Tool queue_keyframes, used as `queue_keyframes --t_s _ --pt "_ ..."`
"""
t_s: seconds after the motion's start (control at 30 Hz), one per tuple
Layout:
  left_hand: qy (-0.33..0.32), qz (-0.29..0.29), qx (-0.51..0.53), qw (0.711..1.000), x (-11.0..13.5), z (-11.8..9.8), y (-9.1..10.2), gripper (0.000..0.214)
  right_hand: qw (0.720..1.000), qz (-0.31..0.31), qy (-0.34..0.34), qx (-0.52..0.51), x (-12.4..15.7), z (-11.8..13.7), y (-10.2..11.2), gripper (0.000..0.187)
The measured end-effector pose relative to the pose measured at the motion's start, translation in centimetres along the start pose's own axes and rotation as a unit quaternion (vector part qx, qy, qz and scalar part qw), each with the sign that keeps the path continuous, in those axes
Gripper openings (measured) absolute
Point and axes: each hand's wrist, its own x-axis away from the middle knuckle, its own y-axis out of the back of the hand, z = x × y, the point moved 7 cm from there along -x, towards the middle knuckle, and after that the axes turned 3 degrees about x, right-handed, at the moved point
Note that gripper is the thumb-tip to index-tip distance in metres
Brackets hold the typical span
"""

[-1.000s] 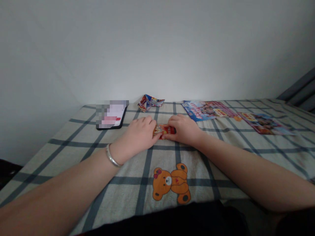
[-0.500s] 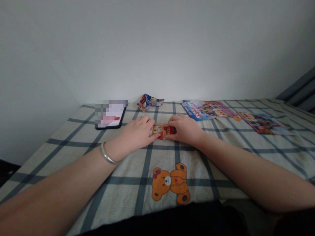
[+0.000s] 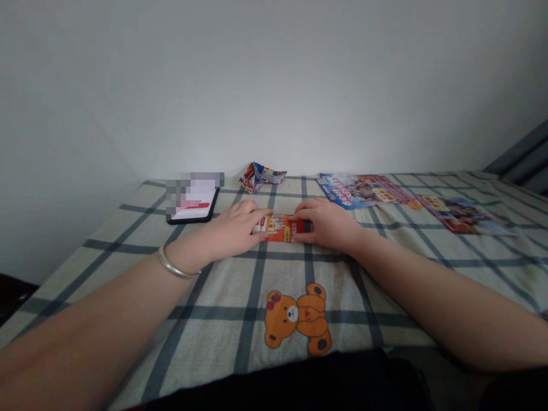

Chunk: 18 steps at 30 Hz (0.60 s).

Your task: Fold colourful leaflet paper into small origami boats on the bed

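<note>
A small folded red and orange printed paper [image 3: 280, 228] lies flat on the checked bedsheet [image 3: 128, 240] in the middle. My left hand [image 3: 231, 231], with a silver bracelet at the wrist, presses its fingertips on the paper's left end, fingers bent together. On the paper's right end rests my right hand [image 3: 327, 224], fingers curled down on it. Both hands lie low on the sheet, about a paper's width apart.
A black phone [image 3: 192, 200] lies at the back left. A crumpled folded paper shape [image 3: 260, 176] sits by the white wall. Two colourful leaflets [image 3: 363, 191] [image 3: 460, 214] lie at the back right. An orange bear print [image 3: 297, 317] marks the sheet near me.
My left hand has slid to the left along the paper, and more of the paper shows between the hands. The right hand has stayed almost still.
</note>
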Motion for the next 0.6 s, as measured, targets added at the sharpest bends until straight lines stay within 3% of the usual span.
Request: queue_keyframes --t_s 0.23,0.6 --pt "-0.007 0.048 0.059 0.997 -0.1 0.8 0.0 0.053 1.0 0.001 0.015 0.012 0.3 -0.1 0.2 0.042" --pt "-0.034 0.061 0.094 0.993 0.1 1.4 0.6 0.052 1.0 0.016 0.014 0.009 0.4 -0.9 0.2 0.043"
